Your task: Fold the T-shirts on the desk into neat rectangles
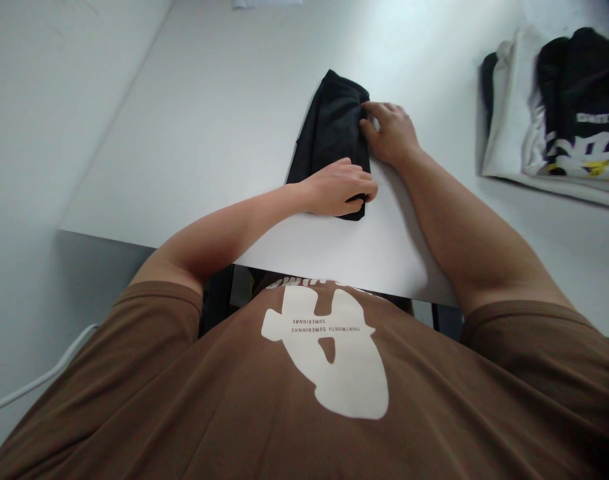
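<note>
A folded black garment (pixel 334 123) lies on the white table in front of me, long and narrow; its exact kind does not show. My left hand (pixel 343 188) reaches across the near part, its fingers curled over the right edge close to the bottom corner. Farther up that same edge, my right hand (pixel 391 133) pinches the cloth between thumb and fingers. Both hands are closed on the garment, and the left forearm passes over its lower left corner.
To the right, a stack of folded clothes holds a pale garment (pixel 509 113) and a black printed one (pixel 584 93). The white table (pixel 184 133) meets a wall at the left. A white cable (pixel 44 377) hangs at lower left. A pale item (pixel 267 3) sits at the far edge.
</note>
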`<act>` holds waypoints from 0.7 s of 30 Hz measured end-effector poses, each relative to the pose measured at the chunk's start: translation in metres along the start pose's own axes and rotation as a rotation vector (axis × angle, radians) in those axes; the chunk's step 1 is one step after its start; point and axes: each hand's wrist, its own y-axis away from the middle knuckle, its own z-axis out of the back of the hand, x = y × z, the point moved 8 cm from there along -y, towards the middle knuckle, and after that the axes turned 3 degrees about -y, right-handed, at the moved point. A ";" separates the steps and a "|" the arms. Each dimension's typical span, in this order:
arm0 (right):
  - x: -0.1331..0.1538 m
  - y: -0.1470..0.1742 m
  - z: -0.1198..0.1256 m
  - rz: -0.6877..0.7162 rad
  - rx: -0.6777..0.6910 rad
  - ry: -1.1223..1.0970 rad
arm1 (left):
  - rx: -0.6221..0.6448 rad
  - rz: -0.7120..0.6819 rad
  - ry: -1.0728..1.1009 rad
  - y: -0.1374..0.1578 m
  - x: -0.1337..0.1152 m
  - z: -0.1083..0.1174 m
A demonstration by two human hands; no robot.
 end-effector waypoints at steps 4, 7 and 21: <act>0.002 0.002 0.002 -0.010 0.002 0.012 | 0.012 0.004 -0.008 0.000 0.000 0.000; 0.002 0.001 0.001 -0.006 -0.005 0.025 | 0.010 0.004 -0.010 -0.001 0.000 -0.001; 0.000 -0.003 0.001 0.030 -0.042 0.031 | -0.024 -0.010 0.012 0.000 0.000 -0.001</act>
